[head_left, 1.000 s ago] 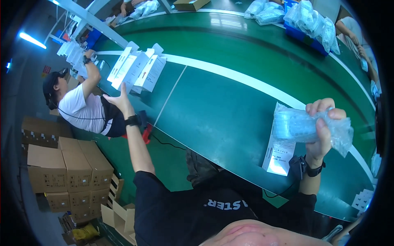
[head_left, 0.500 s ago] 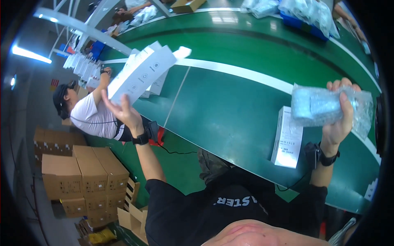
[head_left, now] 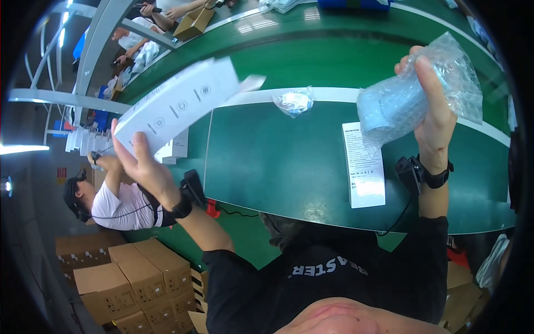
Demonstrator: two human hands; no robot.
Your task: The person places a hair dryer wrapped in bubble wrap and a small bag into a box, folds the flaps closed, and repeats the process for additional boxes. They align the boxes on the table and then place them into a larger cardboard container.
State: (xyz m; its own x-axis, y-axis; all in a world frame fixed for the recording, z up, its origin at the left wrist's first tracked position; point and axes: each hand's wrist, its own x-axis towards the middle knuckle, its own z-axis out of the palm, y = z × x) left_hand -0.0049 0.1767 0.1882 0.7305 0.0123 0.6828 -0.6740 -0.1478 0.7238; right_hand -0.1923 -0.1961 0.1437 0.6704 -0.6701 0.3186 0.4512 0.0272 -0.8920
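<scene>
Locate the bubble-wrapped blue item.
In the head view, the bubble-wrapped blue item is at upper right, in the right hand, partly overlapping a white box on the green table.

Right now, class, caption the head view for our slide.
Left hand holding a white box, right hand gripping a bubble-wrapped packet above a green table.
</scene>
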